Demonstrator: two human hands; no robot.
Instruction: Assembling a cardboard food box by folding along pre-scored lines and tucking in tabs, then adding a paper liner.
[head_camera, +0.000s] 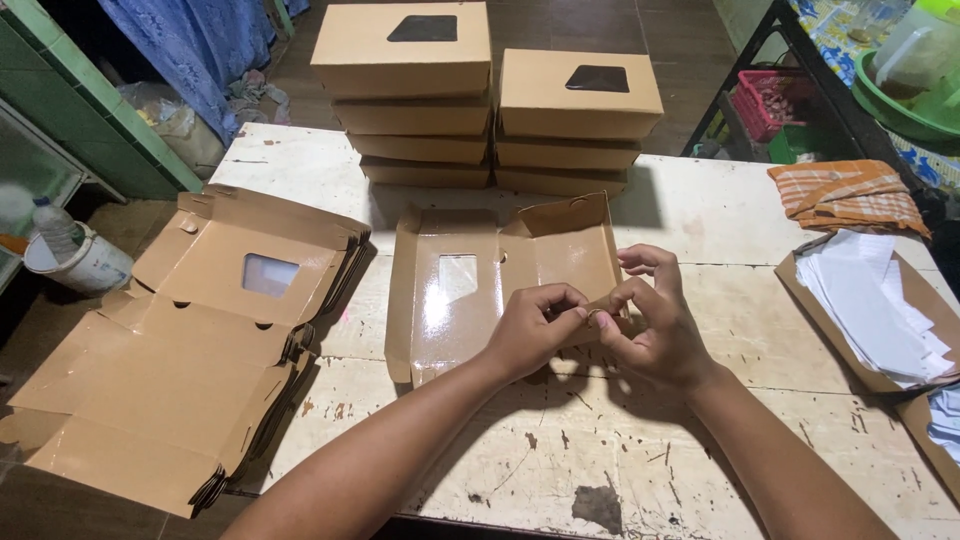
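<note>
Head view: both hands, left hand (535, 325), right hand (650, 325), pinch box blank (470, 285) near edge.

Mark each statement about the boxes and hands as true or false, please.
1. Both hands grip the same box blank. True: the left hand and right hand pinch the near corner of the box blank.
2. The flat blanks lie on the right. False: the pile of flat blanks lies on the left.
3. Finished boxes are stacked at the far edge. True.
4. The orange cloth covers the finished boxes. False: it lies apart, at the far right.
</note>
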